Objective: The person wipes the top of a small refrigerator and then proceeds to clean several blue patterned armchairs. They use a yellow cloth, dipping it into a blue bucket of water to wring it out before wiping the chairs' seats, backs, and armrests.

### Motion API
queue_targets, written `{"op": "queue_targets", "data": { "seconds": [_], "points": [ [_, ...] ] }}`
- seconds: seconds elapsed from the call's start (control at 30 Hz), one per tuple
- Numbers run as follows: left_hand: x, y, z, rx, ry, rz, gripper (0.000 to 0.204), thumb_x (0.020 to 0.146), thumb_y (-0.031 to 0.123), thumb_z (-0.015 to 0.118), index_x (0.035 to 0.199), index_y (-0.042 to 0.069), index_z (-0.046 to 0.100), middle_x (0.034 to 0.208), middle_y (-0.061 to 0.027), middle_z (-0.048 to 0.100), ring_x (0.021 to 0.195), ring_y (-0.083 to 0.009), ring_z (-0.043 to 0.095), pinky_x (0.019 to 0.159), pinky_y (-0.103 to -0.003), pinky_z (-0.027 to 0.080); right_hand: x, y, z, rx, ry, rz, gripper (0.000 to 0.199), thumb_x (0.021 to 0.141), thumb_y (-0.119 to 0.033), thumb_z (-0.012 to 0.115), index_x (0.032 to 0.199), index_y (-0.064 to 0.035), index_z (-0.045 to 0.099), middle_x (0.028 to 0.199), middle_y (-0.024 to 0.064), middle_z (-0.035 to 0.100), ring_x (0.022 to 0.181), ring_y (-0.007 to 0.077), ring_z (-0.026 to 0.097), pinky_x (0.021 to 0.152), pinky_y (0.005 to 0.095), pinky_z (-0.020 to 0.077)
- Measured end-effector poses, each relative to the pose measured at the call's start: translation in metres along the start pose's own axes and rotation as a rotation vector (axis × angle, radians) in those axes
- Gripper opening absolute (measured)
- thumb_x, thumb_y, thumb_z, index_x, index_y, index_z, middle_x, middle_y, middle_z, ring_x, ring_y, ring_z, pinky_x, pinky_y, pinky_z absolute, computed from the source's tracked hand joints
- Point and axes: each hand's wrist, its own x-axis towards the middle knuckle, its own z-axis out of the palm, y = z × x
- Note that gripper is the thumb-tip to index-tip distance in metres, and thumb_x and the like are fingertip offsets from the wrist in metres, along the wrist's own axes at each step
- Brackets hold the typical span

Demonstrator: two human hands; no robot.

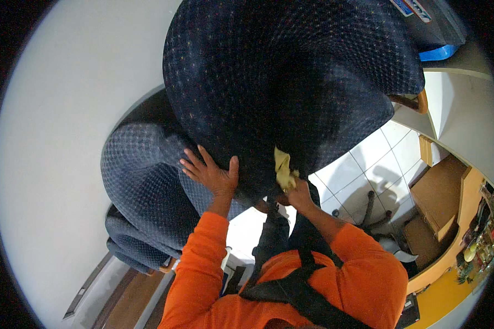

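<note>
A large dark blue upholstered chair with a small speckled pattern fills the upper middle of the view. My left hand lies on its near left edge with the fingers spread, holding nothing. To the right, my right hand grips a crumpled yellow cloth, whose upper end lies against the chair's near edge. A second chair in the same fabric stands at the left, close to my left hand. Part of another blue chair shows behind it.
A pale wall runs along the left. White floor tiles show at the right, with a dark chair base on them. Farther right stand wooden furniture and decorative plants. A wooden armrest juts out near a white panel.
</note>
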Motion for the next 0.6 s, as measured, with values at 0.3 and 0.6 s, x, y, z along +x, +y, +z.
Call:
{"op": "queue_targets", "data": {
  "seconds": [0.3, 0.6],
  "points": [
    [0.001, -0.002, 0.002, 0.013, 0.042, 0.037, 0.1, 0.08, 0.074, 0.049, 0.145, 0.0, 0.032, 0.154, -0.0294, 0.011, 0.14, -0.0544, 0.001, 0.108, -0.068, 0.001, 0.135, 0.095, 0.028, 0.605, 0.161, 0.657, 0.036, 0.092, -0.029, 0.052, 0.108, 0.0018, 0.063, 0.104, 0.0226, 0.066, 0.096, 0.037, 0.065, 0.08, 0.0458, 0.0523],
    [0.0, 0.001, -0.003, 0.03, 0.014, 0.033, 0.1, 0.079, 0.072, 0.052, 0.146, 0.001, 0.031, 0.154, -0.0284, 0.01, 0.141, -0.0536, 0.0, 0.109, -0.068, 0.001, -0.013, 0.063, 0.0, 0.358, 0.0, 0.187, 0.029, 0.089, -0.01, 0.051, 0.111, 0.0055, 0.062, 0.108, 0.0177, 0.065, 0.095, 0.0282, 0.065, 0.086, 0.0381, 0.0529]
  ]
}}
